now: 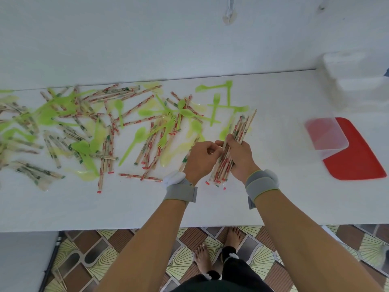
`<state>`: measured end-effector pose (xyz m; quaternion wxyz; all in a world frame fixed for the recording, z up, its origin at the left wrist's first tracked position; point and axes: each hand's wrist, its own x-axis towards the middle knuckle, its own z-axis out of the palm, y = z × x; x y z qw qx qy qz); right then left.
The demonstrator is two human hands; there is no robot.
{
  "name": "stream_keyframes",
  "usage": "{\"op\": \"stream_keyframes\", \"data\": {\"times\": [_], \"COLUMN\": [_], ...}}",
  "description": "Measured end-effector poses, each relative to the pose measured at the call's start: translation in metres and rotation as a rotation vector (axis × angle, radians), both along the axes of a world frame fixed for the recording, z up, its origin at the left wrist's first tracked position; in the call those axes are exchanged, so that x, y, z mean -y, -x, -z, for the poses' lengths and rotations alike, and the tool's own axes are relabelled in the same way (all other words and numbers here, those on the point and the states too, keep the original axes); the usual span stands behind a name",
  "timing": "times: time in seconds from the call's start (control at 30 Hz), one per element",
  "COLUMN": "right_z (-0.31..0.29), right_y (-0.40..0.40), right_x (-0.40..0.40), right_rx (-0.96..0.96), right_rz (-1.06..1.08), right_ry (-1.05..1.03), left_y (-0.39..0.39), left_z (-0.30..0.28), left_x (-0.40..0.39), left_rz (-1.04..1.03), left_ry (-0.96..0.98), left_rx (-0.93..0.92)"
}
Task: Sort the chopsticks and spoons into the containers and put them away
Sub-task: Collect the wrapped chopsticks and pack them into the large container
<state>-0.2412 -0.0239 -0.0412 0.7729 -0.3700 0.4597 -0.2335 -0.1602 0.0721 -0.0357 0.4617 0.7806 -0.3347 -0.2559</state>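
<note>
My right hand (240,157) grips a bundle of wrapped chopsticks (240,129) that slants up to the right above the white table (273,186). My left hand (201,158) has its fingers curled against the bundle's left side, pinching it near the middle. Many more wrapped chopsticks (147,144) and green plastic spoons and forks (134,138) lie scattered over the table's left and middle. A clear plastic container (326,133) sits on a red lid (355,157) at the right.
A stack of clear containers (355,81) stands at the far right by the wall. The table's near edge (189,226) runs below my forearms, with patterned floor and my feet beneath. One chopstick pair (60,277) lies on the floor at the lower left.
</note>
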Motion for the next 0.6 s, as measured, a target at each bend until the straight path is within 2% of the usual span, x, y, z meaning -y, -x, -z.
{"op": "stream_keyframes", "data": {"times": [0.1, 0.2, 0.27, 0.37, 0.6], "right_z": [0.000, 0.001, 0.000, 0.000, 0.004], "right_y": [0.000, -0.003, -0.003, -0.001, -0.002], "right_x": [0.000, 0.004, 0.008, 0.010, 0.013], "right_rx": [-0.053, -0.055, -0.063, -0.065, -0.089], "right_rz": [0.004, -0.004, -0.002, -0.010, -0.076], "right_ry": [0.039, 0.074, 0.068, 0.055, 0.083], "left_y": [-0.002, -0.012, -0.022, -0.033, -0.036], "left_z": [0.000, 0.006, 0.013, 0.023, 0.024], "left_x": [-0.002, -0.007, -0.014, -0.021, -0.020], "left_rz": [0.033, -0.136, -0.244, -0.234, -0.245], "left_ry": [-0.013, -0.081, -0.234, -0.467, -0.549], "left_rx": [0.011, 0.098, 0.185, 0.298, 0.433]}}
